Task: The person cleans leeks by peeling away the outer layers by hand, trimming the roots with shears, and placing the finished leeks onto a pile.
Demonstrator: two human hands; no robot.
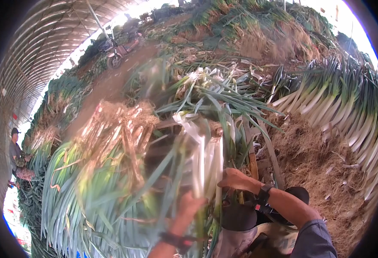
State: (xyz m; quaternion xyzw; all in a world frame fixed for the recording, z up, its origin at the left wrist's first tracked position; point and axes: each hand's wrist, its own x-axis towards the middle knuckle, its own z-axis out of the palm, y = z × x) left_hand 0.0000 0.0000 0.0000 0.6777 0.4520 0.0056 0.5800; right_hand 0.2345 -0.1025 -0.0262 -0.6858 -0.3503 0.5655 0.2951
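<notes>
under the curved roof of a long tunnel greenhouse, a person looks down at a bundle of leeks (206, 159) held upright in front of their body. both hands meet at the white stalks: the left hand (192, 205) is wrapped around the lower part of the stalks, fingers closed on them though blurred by motion, and the right hand (236, 178) is curled against the right side of the same stalks, a dark strap on its wrist. whether the right hand fully grips or only steadies them, i cannot tell.

the bundle looks long and top-heavy. its white shafts seem firm and smooth, likely a little slick, while the green leaves (214, 94) fan out above and flop loosely. the shafts appear the safest place to hold, since the leaves would probably bend or tear under a grip. a bundle this size likely has some weight and wants both hands.

to the left lies a large heap of leeks (90, 193) with dry brown roots (116, 124) facing up. to the right a neat stacked row of leeks (343, 112) rests on straw-like litter (313, 159). far left, another person (15, 150) stands among more greens.
</notes>
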